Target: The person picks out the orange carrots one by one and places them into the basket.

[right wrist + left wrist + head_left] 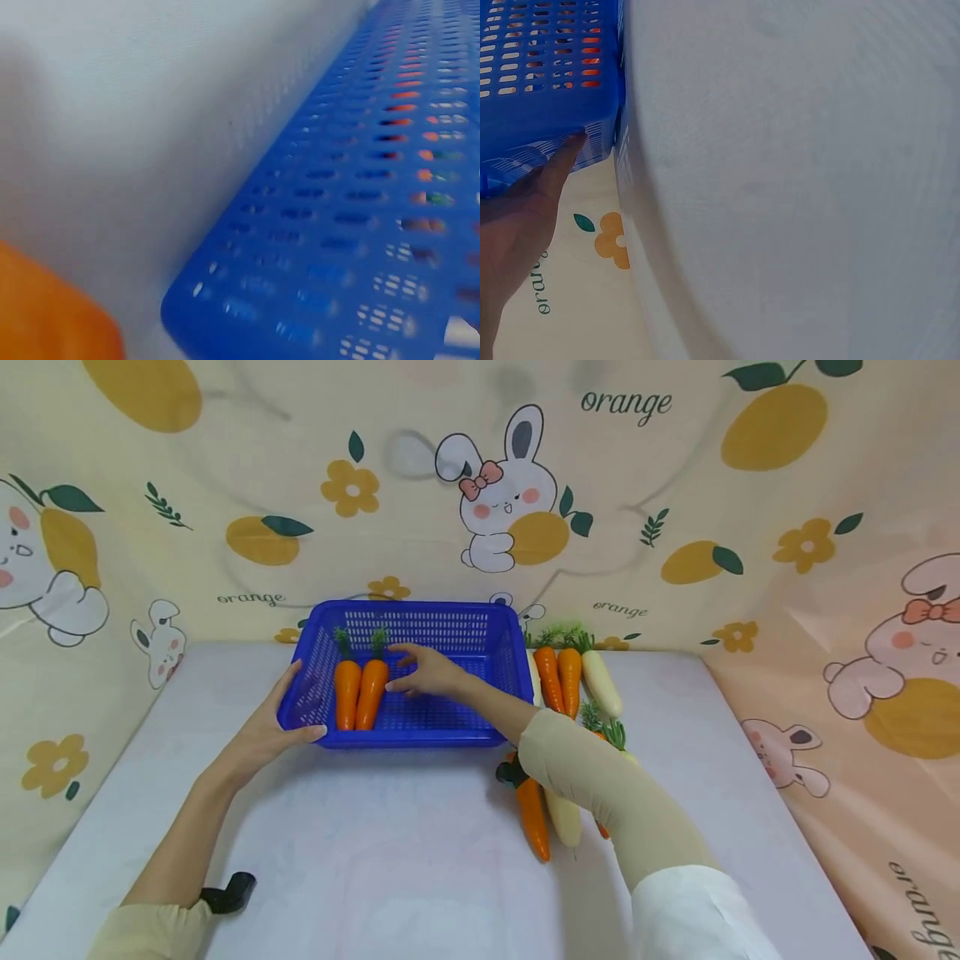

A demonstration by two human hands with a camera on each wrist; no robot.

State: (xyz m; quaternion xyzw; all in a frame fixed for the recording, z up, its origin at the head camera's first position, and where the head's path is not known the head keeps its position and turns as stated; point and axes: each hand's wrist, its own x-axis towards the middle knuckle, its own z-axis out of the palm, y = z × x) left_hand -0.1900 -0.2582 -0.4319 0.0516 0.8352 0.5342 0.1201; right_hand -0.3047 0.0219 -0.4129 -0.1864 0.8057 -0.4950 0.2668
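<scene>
Two orange carrots [360,695] with green tops lie side by side at the left end of a blue plastic basket [412,739]. Over the basket floor, my right hand [429,672] has its thumb and fingers spread apart beside the right-hand carrot, with nothing between them. My left hand [262,731] rests on the basket's front left corner, thumb along the front rim and straight fingers against the left side. In the left wrist view a finger [559,169] touches the slotted basket wall. The right wrist view shows the basket's perforated side [322,225].
Right of the basket lie more carrots [570,677] and white radishes [600,683]. Nearer the front are another carrot [534,822] and a white radish [564,818], partly behind my right sleeve [607,793]. A printed cloth [420,410] hangs behind the white table [420,843].
</scene>
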